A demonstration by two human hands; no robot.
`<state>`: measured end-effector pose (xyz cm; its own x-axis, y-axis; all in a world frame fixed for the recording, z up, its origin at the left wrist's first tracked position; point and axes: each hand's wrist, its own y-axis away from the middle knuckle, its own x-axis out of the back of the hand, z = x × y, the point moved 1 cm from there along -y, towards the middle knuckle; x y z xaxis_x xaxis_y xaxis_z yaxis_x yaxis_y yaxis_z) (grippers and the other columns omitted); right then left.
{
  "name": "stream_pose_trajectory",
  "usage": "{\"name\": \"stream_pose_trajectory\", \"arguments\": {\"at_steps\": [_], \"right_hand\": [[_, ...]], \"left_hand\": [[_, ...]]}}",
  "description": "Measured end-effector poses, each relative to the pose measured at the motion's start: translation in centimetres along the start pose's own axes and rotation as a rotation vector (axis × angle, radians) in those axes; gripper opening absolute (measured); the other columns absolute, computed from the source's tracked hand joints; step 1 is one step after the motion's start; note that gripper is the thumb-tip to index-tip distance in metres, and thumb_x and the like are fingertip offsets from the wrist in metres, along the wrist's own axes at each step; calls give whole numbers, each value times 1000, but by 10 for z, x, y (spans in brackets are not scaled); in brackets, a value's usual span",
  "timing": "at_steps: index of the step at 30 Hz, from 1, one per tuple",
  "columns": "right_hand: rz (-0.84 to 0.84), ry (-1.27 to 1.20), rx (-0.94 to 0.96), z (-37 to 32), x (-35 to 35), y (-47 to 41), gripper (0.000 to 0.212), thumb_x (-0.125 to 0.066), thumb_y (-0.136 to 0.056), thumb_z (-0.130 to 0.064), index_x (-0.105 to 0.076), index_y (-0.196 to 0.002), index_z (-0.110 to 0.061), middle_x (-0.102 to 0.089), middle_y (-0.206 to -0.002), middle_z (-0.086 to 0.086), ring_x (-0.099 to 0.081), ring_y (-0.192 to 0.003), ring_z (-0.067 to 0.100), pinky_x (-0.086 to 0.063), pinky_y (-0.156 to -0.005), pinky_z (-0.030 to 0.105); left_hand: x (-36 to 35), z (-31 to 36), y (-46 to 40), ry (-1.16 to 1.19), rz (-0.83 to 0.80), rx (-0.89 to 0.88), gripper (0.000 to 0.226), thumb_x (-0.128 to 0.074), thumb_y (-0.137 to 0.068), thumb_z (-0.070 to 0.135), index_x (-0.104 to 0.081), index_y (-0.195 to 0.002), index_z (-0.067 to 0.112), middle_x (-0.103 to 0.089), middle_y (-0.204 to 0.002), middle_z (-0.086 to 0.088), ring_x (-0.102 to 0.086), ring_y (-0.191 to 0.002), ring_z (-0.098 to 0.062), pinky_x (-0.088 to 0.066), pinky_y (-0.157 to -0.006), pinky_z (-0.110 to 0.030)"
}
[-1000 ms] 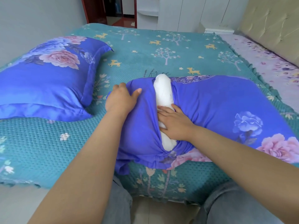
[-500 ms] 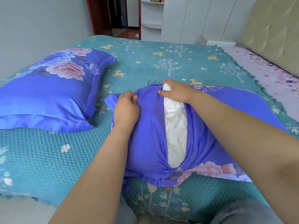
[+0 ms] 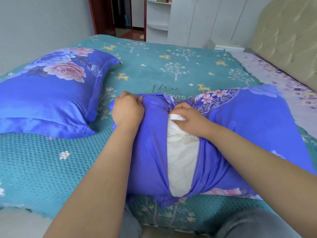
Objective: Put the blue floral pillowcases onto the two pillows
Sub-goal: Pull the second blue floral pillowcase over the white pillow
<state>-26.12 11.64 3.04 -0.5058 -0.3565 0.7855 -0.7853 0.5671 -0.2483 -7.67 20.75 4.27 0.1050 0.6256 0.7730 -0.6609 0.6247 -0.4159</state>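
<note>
1. Left hand (image 3: 127,112) fisted, bunching the flap of the blue floral pillowcase (image 3: 253,127) at the far edge of its opening.
2. Right hand (image 3: 187,121) pinching a far corner of the white pillow (image 3: 181,162) showing through that opening.
3. Likely light, soft, compressible; satiny, slippery cloth, best gripped at hems and corners.
4. Lying on the near edge of the quilted teal bed (image 3: 42,162); finished pillow (image 3: 48,100) far left.

The bed (image 3: 171,69) has a teal cover with deer and trees. On it lie one finished blue pillow (image 3: 48,97) at the left and a half-covered pillow (image 3: 248,131) near the front edge.
</note>
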Motion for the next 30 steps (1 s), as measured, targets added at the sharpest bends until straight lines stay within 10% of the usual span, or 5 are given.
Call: {"name": "stream_pose_trajectory", "arguments": {"at_steps": [5,9,18,25,30], "right_hand": [[-21,117,33,3,-19,10,26,-50,-82,-13,-68,-98,-5,-68,-101,10,-64,-97,29,-48,-88,37],[-123,237,-82,10,-30,16,37,-41,-76,-27,-61,-99,-6,-62,-102,11,-57,-100,30,-35,-84,27],[118,144,102,8,-29,23,58,-36,-86,-34,-43,-140,-14,-41,-146,-1,-33,-137,17,-26,-112,33],[401,-222,-101,-22,-20,32,36,-44,-79,-21,-70,-98,-5,-54,-101,-1,-48,-100,17,-34,-94,22],[155,-1402,-367,-76,-3,18,49,-43,-92,-26,-50,-130,4,-58,-121,19,-57,-109,27,-42,-100,39]], "left_hand": [[10,39,15,73,157,-241,29,-46,-94,26,-62,-82,6,-64,-91,-14,-58,-85,-35,-29,-59,-34],[9,67,40,71,187,-518,25,-54,-86,22,-63,-69,6,-62,-73,-11,-59,-65,-34,-35,-49,-30],[5,9,19,113,-36,-124,32,-48,-94,37,-58,-111,13,-60,-111,-12,-57,-98,-33,-43,-77,-39],[4,17,27,75,-24,-178,20,-57,-89,31,-69,-97,18,-67,-99,-8,-57,-97,-29,-44,-73,-36],[13,27,31,145,137,-300,26,-53,-85,24,-71,-78,7,-61,-78,-14,-56,-80,-35,-43,-69,-39]]}}
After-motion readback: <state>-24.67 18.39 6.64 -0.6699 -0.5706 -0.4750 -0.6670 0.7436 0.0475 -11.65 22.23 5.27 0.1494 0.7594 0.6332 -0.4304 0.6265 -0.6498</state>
